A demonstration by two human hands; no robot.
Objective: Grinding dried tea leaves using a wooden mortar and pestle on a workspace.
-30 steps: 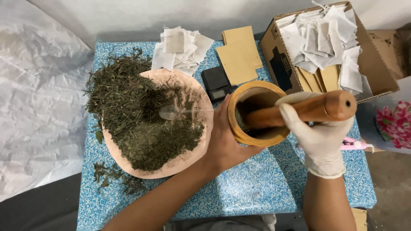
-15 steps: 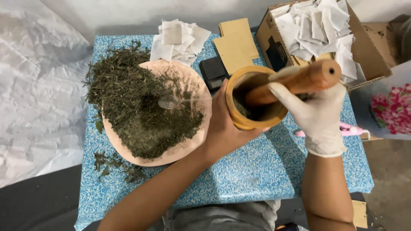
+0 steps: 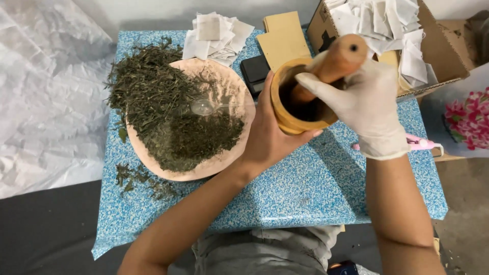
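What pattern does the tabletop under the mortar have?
The tabletop is blue with fine white speckles, clearest in the head view.

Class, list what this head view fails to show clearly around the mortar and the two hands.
- Mortar contents: dark inside, screened by the pestle and the gloved right hand.
- Pestle tip: sunk in the bowl.
- Left hand fingers: behind the mortar wall.
- Cardboard box: cut by the top edge.

The wooden pestle [image 3: 333, 63], a second ago lying almost level across the mortar [image 3: 298, 97], now stands steeper, its butt end tipped up. The gloved right hand [image 3: 369, 109] has shifted higher on it.
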